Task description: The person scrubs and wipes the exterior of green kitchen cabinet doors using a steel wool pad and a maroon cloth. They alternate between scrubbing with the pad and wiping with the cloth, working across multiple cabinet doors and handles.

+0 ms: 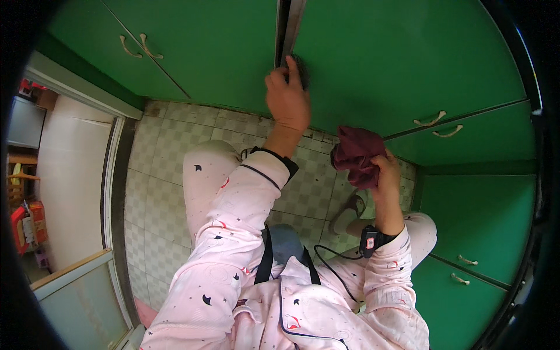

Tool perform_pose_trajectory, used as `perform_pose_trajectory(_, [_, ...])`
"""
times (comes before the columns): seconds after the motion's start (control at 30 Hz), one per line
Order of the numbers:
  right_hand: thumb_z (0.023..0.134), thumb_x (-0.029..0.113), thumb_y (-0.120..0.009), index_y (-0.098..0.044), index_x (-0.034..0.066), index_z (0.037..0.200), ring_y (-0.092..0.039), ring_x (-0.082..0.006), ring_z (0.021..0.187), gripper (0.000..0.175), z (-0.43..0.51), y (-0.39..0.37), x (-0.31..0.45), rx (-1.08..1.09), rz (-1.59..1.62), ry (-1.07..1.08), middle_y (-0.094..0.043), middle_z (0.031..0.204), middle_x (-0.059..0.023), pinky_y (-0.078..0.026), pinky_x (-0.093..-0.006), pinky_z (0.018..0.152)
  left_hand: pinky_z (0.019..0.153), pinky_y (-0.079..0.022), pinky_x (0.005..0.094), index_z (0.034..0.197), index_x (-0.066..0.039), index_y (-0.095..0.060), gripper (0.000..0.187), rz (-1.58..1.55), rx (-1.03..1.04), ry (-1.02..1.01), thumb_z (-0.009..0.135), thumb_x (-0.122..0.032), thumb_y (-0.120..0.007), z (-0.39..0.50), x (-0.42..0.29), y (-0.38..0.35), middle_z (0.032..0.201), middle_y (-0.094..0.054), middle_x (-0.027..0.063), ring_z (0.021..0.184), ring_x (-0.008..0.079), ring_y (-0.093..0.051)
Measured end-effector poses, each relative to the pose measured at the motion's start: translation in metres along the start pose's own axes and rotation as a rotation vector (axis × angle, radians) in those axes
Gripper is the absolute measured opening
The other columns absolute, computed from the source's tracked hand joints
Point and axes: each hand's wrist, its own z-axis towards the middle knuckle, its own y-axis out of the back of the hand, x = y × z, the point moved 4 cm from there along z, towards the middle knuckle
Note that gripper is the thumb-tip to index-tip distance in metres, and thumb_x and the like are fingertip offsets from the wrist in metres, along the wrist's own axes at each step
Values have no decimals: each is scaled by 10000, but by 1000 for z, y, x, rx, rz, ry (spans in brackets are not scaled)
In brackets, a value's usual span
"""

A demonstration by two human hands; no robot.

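Note:
My left hand [288,98] reaches up to a narrow gap with a metal edge strip [292,26] between two green cabinet panels. In its fingers is a dark grey scouring pad [302,72], probably steel wool, pressed near the lower end of the strip. My right hand [387,173] grips a bunched maroon cloth [361,153] low in front of the right-hand green cabinet door [407,57]. Part of the pad is hidden behind my left fingers.
Green cabinets with pale handles [431,118] stand ahead and to my right. Below me is a checkered tile floor [175,197], stained along the cabinet base. On the left, a doorway frame [113,183] opens onto another room with a red package [37,221]. A cable [332,253] hangs by my right wrist.

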Motion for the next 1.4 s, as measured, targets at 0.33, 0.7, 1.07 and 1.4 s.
perform_pose_trajectory(0.33, [779, 2, -515, -583, -38, 1157, -630, -180, 892, 386, -22, 13, 16, 27, 110, 69, -652, 1031, -94, -501, -294, 823, 747, -503, 375, 1399, 59, -390, 556, 176, 26, -98, 870, 12, -555, -7, -1, -17, 1098, -517, 146, 976, 317, -510])
perform_pose_trajectory(0.7, [771, -17, -510, -587, -27, 1168, -632, -189, 904, 404, -28, 14, 26, -52, 150, 111, -655, 1060, -94, -497, -303, 828, 721, -498, 366, 1352, 66, -448, 519, 206, 137, -66, 850, 28, -576, -6, -8, -24, 1082, -524, 135, 926, 314, -516])
perform_pose_trajectory(1.07, [778, -11, -533, -591, -20, 1151, -632, -187, 882, 377, -31, 20, 25, -68, 156, 129, -657, 1030, -93, -508, -300, 802, 683, -469, 360, 1303, 67, -500, 536, 209, -94, -277, 776, 17, -582, 2, -32, -20, 1036, -517, 128, 883, 285, -509])
perform_pose_trajectory(1.4, [821, 29, -548, -555, -32, 1198, -635, -202, 881, 383, -34, 3, 55, -35, 213, 207, -643, 1064, -105, -519, -309, 774, 766, -475, 392, 1370, -5, -454, 556, 189, -104, -59, 836, -67, -594, 49, -25, 41, 1049, -510, 180, 956, 333, -519])
